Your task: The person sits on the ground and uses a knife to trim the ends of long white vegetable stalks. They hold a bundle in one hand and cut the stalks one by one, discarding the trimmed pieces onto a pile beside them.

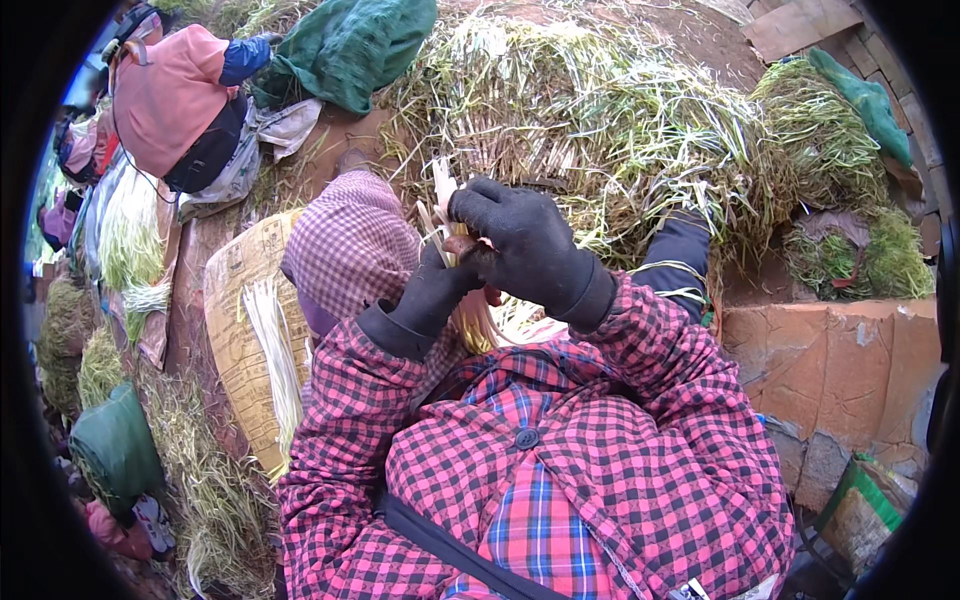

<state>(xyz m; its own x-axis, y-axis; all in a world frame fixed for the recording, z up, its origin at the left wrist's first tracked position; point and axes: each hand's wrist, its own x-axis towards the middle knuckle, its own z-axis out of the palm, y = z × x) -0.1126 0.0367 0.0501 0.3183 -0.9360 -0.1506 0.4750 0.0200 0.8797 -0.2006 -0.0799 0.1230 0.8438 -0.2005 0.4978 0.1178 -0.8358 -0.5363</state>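
My left hand (439, 294), in a dark glove, closes round a small bunch of pale leafy-vegetable stalks (442, 184) in front of my chest. Above it and to the right, my right hand (525, 244) grips the same bunch; bare fingertips show past its dark glove. The white ends point up and away from me, and the yellowish lower part (476, 324) hangs below the hands. Pink-and-white checked cloth (352, 232) lies to the left, close to my left hand. Partly covered by my sleeve, a bundle of white stalks (271, 352) rests on a yellow printed sack (229, 300).
A large heap of loose green-and-white stalks (600, 120) spreads ahead. Green cloth (352, 52) lies beyond it to the left. A person in a pink top (169, 97) sits nearby at upper left, beside pale stalks (133, 225). Brown cardboard (825, 367) stands at right.
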